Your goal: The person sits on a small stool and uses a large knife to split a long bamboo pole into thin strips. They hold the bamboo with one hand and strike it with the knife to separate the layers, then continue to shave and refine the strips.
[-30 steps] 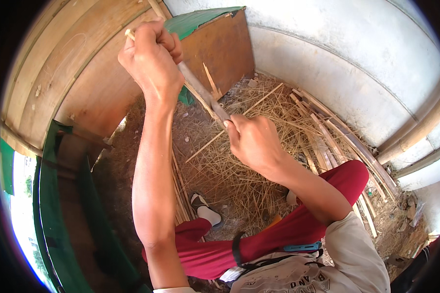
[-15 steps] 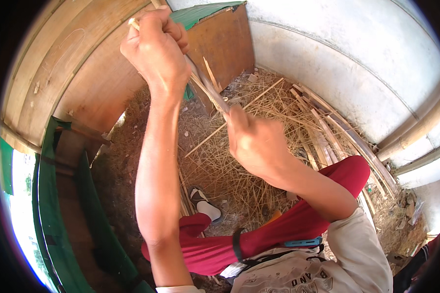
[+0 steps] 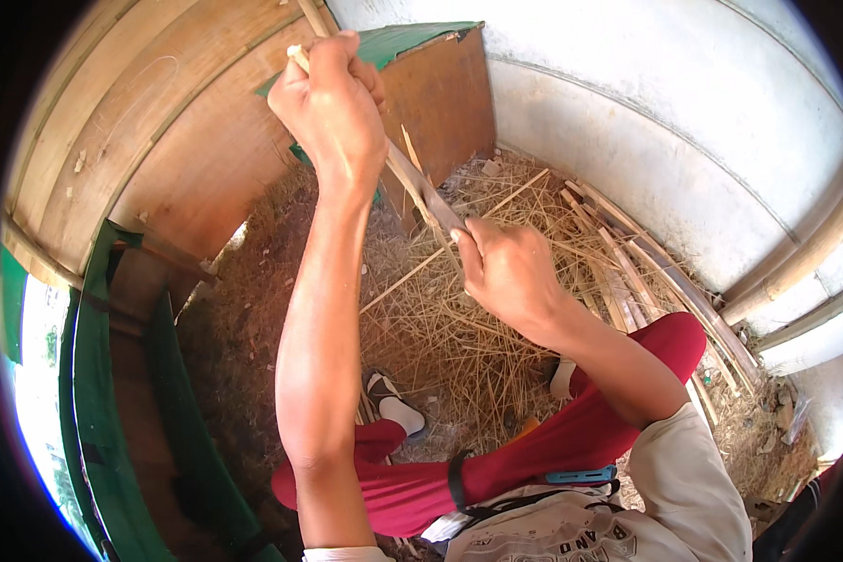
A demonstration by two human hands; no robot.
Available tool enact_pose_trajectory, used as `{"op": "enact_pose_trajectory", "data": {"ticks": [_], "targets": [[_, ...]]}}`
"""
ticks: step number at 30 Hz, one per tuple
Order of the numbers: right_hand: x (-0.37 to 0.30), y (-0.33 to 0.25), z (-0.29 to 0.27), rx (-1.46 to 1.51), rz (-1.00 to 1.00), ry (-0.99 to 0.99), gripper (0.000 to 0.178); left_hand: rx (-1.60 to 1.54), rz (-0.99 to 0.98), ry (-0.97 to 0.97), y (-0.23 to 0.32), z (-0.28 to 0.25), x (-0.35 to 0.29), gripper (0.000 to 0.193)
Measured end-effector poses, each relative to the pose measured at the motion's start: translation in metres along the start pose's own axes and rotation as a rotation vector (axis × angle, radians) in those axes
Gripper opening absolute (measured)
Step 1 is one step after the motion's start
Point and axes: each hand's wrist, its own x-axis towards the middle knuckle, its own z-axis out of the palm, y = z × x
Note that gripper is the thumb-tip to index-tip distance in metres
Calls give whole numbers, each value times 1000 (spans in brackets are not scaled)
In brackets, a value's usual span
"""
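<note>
Raised high in front, my left hand (image 3: 332, 117) is closed round a pale bamboo strip (image 3: 405, 171). The strip's light cut end (image 3: 297, 56) pokes out beside the thumb. Lower and to the right, my right hand (image 3: 513, 279) grips what looks like a knife; its handle is hidden in the fist. The flat grey-brown blade (image 3: 443, 214) slants up and left, lying against the bamboo. A thin split sliver (image 3: 410, 148) stands away from the strip between the hands.
Shavings (image 3: 459, 347) litter the ground ahead. Long bamboo pieces (image 3: 670, 281) lie along the white wall (image 3: 646, 122) at right. A brown box (image 3: 445, 98) with a green cover stands at the back. Green-covered framing (image 3: 112, 393) is at left. My crossed legs (image 3: 534, 464) are below.
In the picture, my left hand has shifted right and slightly down. My right hand has moved slightly right and down, with more of the blade showing beside it. Both grips remain closed.
</note>
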Motion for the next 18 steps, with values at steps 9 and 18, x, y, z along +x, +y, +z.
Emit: {"op": "enact_pose_trajectory", "data": {"ticks": [9, 18], "targets": [[-9, 0, 5, -42, 160, -186, 13, 34, 18, -42, 3, 7, -1, 30], [-27, 5, 20, -58, 135, -62, 15, 34, 1, -23, 4, 11, -12, 25]]}}
